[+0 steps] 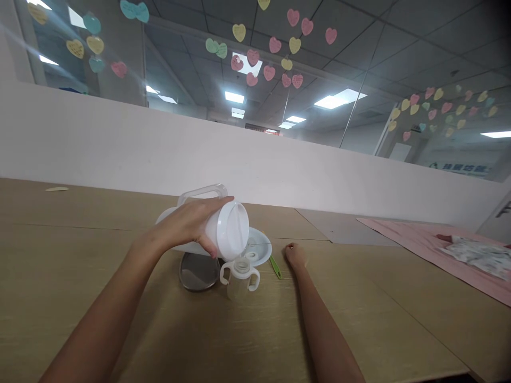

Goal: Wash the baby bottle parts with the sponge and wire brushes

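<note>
My left hand (190, 221) is wrapped round a white plastic jug (227, 229) with a clear handle, tipped on its side so its lid end points down and right. Just below the jug's mouth stands a small clear baby bottle with two white handles (239, 274). Behind the bottle lies a white plate (261, 250). My right hand (294, 254) rests on the wooden table (120, 298) to the right of the bottle, fingers curled under, holding nothing that I can see.
A round metal stand or lid (197, 272) lies under the jug. A thin green utensil (275, 267) lies between plate and right hand. A pink mat (439, 250) with patterned cloth (477, 254) covers the table's right. A white partition wall (159, 154) runs behind.
</note>
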Available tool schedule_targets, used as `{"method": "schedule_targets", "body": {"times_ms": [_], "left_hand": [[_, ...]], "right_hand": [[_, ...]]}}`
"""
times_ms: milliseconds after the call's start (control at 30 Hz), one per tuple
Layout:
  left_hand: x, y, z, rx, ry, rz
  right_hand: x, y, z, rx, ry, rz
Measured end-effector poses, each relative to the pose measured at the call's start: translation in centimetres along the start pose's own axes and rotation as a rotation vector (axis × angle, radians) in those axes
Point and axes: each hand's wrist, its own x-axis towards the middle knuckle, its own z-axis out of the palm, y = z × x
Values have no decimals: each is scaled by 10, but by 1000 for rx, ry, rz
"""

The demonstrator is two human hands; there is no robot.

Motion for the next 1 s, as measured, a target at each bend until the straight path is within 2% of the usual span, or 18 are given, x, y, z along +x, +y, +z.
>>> {"method": "schedule_targets", "body": {"times_ms": [167, 233, 467, 567, 667, 833, 1000], "left_hand": [[-2, 2, -4, -35, 20, -33], [-4, 0, -7, -46, 71, -78], [-10, -28, -11, -77, 489, -479], [-15, -46, -9, -31, 598, -629], [-22, -64, -3, -40, 614, -767], [-32, -89, 5, -187, 677, -865], [-37, -93, 6, -318, 692, -970]], "right_hand": [[-1, 0, 0, -3, -1, -3], [-1, 0, -1, -5, -2, -4], [0, -1, -1, -16, -6, 12], [0, 0, -1, -20, -11, 22], [0, 0, -1, -20, -18, 23], [0, 0, 0, -26, -14, 22], [1, 1, 1, -39, -5, 13]]}}
